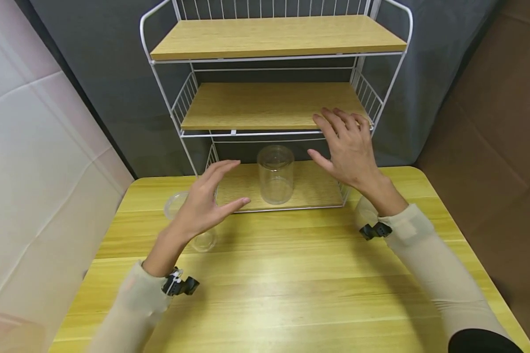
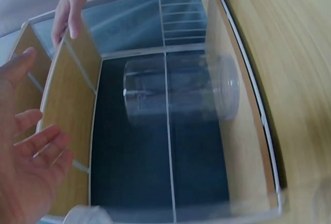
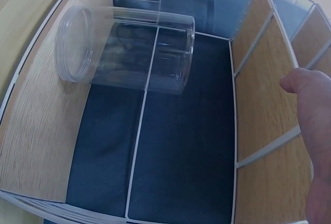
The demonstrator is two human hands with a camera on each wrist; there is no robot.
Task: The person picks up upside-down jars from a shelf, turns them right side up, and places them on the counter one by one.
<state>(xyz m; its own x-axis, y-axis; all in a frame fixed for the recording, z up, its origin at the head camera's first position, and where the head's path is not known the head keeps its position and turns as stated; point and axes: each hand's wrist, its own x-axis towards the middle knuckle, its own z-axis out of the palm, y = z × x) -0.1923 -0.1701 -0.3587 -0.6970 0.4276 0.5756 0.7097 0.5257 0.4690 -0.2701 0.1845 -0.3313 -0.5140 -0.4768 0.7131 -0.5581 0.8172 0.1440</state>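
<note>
Jar [image 1: 276,179] is stood on end on the bottom shelf [image 1: 318,189], between the left grip [image 1: 201,203], seemingly nearer, and the higher right grip [image 1: 348,149]; both are loosely spread, no object visibly held.

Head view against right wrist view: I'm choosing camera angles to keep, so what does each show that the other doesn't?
Only the head view shows the upper faces of the top shelf and middle shelf, the sleeves, the wrist-worn cameras and two clear round items by the left side of the rack.

Only the right wrist view shows the middle shelf's underside, with white bars across it.

Both show the clear jar on the bottom shelf and the right hand at the middle shelf's front edge.
</note>
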